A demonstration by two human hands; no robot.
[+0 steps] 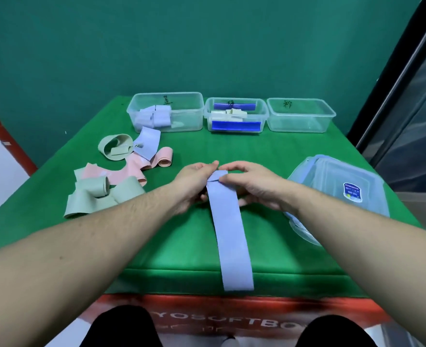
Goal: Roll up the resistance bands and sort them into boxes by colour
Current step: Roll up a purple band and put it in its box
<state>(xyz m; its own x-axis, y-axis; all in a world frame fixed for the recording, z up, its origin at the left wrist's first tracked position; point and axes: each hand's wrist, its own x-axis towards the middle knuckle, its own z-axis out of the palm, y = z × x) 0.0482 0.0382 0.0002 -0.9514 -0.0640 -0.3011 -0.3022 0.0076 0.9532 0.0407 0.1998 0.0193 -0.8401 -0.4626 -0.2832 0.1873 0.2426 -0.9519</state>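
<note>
A long lilac resistance band [229, 229] lies flat down the middle of the green table, its near end hanging over the front edge. Its far end is folded over into a first turn. My left hand [194, 181] and my right hand [249, 181] pinch that folded end from either side. At the back stand three clear boxes: the left box [194, 113] holds rolled lilac bands, the middle box [263, 113] holds pale green rolls, the right box [302, 121] holds nothing. Loose green bands [91, 199], pink bands [134, 169] and another lilac band [148, 142] lie at the left.
A stack of clear box lids [337, 186] with blue rims sits at the right, close to my right forearm. A red fire extinguisher [4, 139] stands off the table at the left. The table's front edge is just above my knees.
</note>
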